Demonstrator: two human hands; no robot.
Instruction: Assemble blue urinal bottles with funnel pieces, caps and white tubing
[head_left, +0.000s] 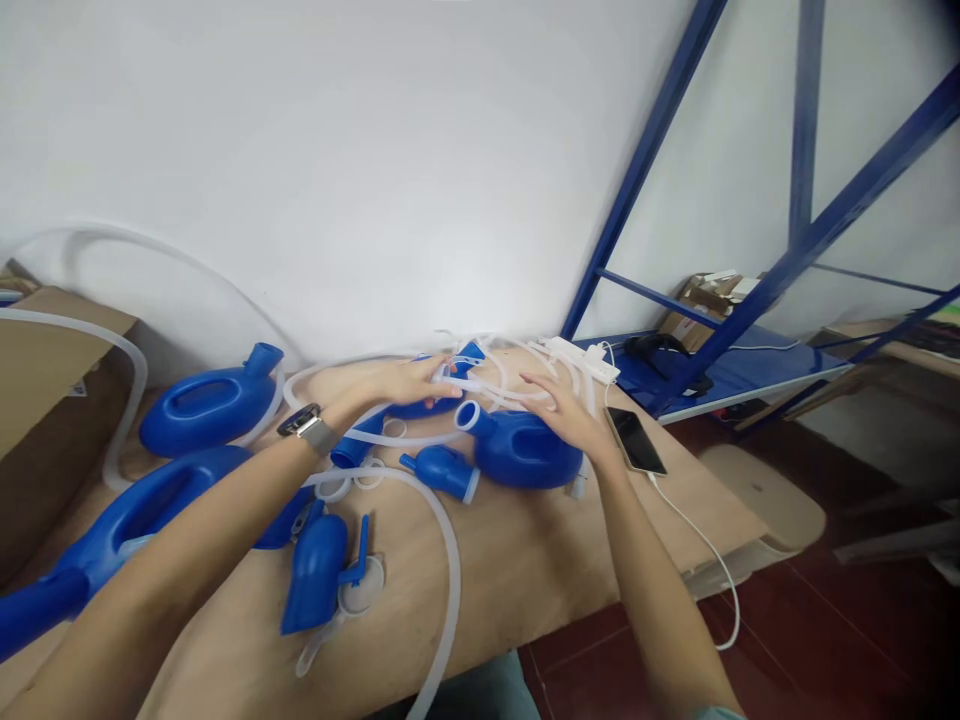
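My left hand (415, 384) reaches to the back of the table, its fingers bent around a translucent hose (491, 388). Beneath it lies a blue plastic urinal bottle (424, 408), partly hidden. My right hand (564, 412), fingers apart, hovers at the hose's other side, over a second blue urinal bottle (525, 452) whose open neck points left. In front of my hands are a small blue spouted fitting (442, 472) and another blue fitting (360, 440). Closer to me lies a blue funnel-shaped piece (316, 570) beside a clear round cap (362, 585).
More blue bottles (206, 410) and looping hoses (450, 560) cover the left side, next to a cardboard box (60, 400). On the right are a phone (636, 440) with a white cable, a power strip (577, 357), a blue metal rack (645, 160) and a stool (765, 500).
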